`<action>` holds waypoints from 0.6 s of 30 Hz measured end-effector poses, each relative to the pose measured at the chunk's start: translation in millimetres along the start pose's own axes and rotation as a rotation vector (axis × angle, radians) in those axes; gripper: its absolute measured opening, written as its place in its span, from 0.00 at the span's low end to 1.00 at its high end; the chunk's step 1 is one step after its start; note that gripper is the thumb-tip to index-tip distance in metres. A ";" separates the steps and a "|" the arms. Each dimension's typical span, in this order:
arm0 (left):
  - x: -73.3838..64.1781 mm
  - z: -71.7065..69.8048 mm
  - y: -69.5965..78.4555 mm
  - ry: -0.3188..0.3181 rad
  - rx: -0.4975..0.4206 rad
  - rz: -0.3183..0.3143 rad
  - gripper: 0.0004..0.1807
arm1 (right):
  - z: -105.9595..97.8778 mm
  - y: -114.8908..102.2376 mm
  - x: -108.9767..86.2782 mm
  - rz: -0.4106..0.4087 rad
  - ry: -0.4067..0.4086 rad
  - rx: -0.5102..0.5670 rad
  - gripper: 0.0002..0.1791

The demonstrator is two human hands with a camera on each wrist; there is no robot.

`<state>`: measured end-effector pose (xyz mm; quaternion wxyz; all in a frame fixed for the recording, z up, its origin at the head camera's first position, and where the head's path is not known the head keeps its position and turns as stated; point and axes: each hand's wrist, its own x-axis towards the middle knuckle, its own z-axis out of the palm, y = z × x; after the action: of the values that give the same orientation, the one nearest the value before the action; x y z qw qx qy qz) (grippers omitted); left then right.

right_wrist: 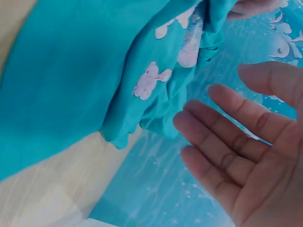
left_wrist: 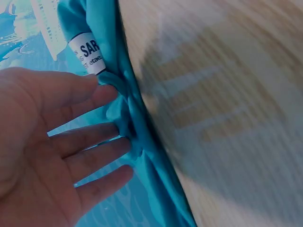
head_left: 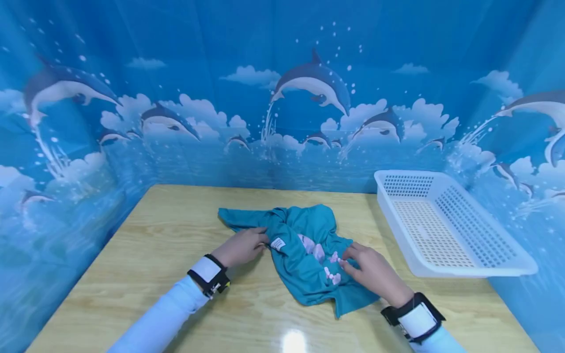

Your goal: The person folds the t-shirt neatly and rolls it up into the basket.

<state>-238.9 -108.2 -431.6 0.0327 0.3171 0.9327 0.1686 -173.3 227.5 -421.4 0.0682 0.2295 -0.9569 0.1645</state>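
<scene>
A crumpled teal garment [head_left: 300, 274] with pale pink flower shapes and a white label [head_left: 278, 244] lies on the wooden table. At its left edge is my left hand [head_left: 243, 246]. In the left wrist view, the thumb and index fingertip touch a teal fold beside the label [left_wrist: 89, 53], while the other fingers stretch out loosely. My right hand [head_left: 372, 269] hovers by the garment's right side. The right wrist view shows its fingers relaxed and spread, apart from the cloth [right_wrist: 71, 71], holding nothing. The garment's underside is hidden.
A white perforated plastic basket [head_left: 401, 240] stands at the table's right side. The light wooden table [head_left: 176, 215] meets a blue dolphin-print curtain [head_left: 273, 166] at the back and sides.
</scene>
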 end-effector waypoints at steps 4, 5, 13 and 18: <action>3.0 3.0 -1.8 0.007 0.017 -0.008 0.11 | -4.3 -4.7 -12.1 0.039 -0.056 -0.013 0.03; 5.5 3.6 -2.1 0.020 0.025 -0.012 0.11 | -4.7 -5.3 -15.4 0.048 -0.084 -0.019 0.04; 47.7 -5.2 -2.3 0.169 -0.059 -0.100 0.18 | 0.5 -5.0 -31.7 0.118 -0.251 0.011 0.18; 65.8 -3.2 -1.2 0.111 -0.085 -0.193 0.24 | 10.2 -5.0 -33.4 0.107 -0.250 0.019 0.24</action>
<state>-292.5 -70.5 -426.0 0.0106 0.2143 0.9513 0.2213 -141.9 233.7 -436.4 -0.0628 0.1974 -0.9672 0.1468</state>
